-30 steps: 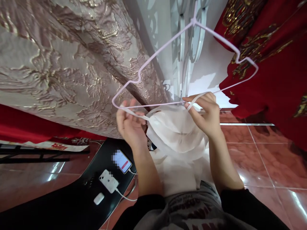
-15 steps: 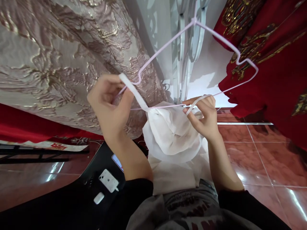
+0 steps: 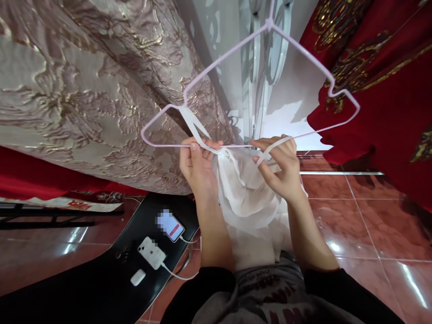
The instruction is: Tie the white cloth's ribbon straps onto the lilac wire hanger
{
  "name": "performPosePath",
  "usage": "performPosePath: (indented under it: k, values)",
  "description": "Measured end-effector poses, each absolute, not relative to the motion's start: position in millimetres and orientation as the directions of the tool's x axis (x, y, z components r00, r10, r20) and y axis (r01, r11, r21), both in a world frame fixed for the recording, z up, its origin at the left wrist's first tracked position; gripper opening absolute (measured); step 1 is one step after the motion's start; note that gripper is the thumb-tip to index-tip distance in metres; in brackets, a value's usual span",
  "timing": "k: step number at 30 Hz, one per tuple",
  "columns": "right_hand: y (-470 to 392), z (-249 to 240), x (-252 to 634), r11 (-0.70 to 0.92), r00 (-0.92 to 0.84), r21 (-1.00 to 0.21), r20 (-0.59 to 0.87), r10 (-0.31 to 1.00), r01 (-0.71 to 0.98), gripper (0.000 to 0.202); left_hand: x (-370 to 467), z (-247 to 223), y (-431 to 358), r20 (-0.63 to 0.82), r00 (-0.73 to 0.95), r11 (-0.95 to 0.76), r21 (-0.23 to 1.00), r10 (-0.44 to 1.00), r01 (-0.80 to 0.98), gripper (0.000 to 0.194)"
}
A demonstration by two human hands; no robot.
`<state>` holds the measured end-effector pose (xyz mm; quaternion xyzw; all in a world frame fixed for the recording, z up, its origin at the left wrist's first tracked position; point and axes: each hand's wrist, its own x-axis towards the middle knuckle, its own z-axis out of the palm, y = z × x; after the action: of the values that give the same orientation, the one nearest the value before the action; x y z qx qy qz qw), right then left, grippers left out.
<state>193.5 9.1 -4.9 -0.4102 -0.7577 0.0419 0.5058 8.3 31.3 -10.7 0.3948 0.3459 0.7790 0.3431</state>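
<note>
A pale pink clothes hanger [image 3: 232,51] hangs before me, hook at the top. One white strap of a white garment [image 3: 249,193] is looped over the hanger's left shoulder notch. My left hand [image 3: 202,166] is closed on the lower bar, thumb in front, beside where that strap crosses it. My right hand [image 3: 281,166] is closed at the bar's middle, with the other white strap [image 3: 275,147] running across its fingers to the thumb. The garment hangs below the bar between my forearms; part of it is hidden by my hands.
Pink-gold embossed fabric [image 3: 101,103] hangs at left, red embroidered cloth [image 3: 381,99] at right. A white metal frame [image 3: 254,90] stands behind the hanger. Two phones, one a white phone [image 3: 151,253] on a cable, and a small white case [image 3: 137,277] lie on a black seat [image 3: 84,288].
My left hand let go of the left strap, now over the hanger's notch, and moved right and down onto the lower bar. The hanger shifted slightly left; my right hand barely moved.
</note>
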Motion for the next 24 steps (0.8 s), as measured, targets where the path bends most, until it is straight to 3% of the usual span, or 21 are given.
performPosePath:
  k: [2,5,7,8,10,15,18,21,24]
  values:
    - [9.0,-7.0,200.3,0.679,0.051,-0.527,0.807,0.588,0.51,0.014,11.4,-7.0,30.1,0.394,-0.444,-0.535,0.804,0.805,-0.257,0.039]
    - [17.1,-9.6,231.3,0.685,0.546,-0.579,0.78,0.307,0.442,0.012,9.6,-2.2,27.5,0.398,-0.423,-0.537,0.794,0.814,-0.286,0.035]
    - [26.6,-5.8,261.8,0.673,0.654,-0.579,0.734,0.185,0.46,0.012,8.7,-1.8,25.5,0.395,-0.423,-0.538,0.787,0.816,-0.302,0.033]
    - [31.4,-1.1,276.8,0.682,0.657,-0.539,0.746,0.114,0.494,0.015,8.7,-2.3,24.9,0.393,-0.424,-0.538,0.784,0.816,-0.309,0.032]
    - [38.9,13.6,299.7,0.718,0.596,-0.504,0.788,0.155,0.48,0.019,9.2,-3.9,24.9,0.395,-0.423,-0.543,0.776,0.815,-0.321,0.03]
    - [38.8,58.3,299.9,0.643,0.215,-0.587,0.798,0.564,0.493,0.026,8.8,-4.4,28.4,0.419,-0.438,-0.574,0.751,0.795,-0.325,0.029]
    - [33.9,71.2,284.6,0.583,0.066,-0.536,0.768,0.637,0.61,0.02,8.0,-1.6,27.7,0.401,-0.454,-0.56,0.774,0.796,-0.297,0.031]
    - [33.8,69.1,272.0,0.572,0.106,-0.419,0.86,0.5,0.705,0.017,8.0,0.5,24.6,0.364,-0.427,-0.505,0.816,0.827,-0.282,0.032]
    - [35.6,57.6,255.3,0.685,0.262,-0.268,0.958,0.115,0.677,0.026,7.7,-1.6,22.2,0.335,-0.388,-0.466,0.826,0.858,-0.318,0.029]
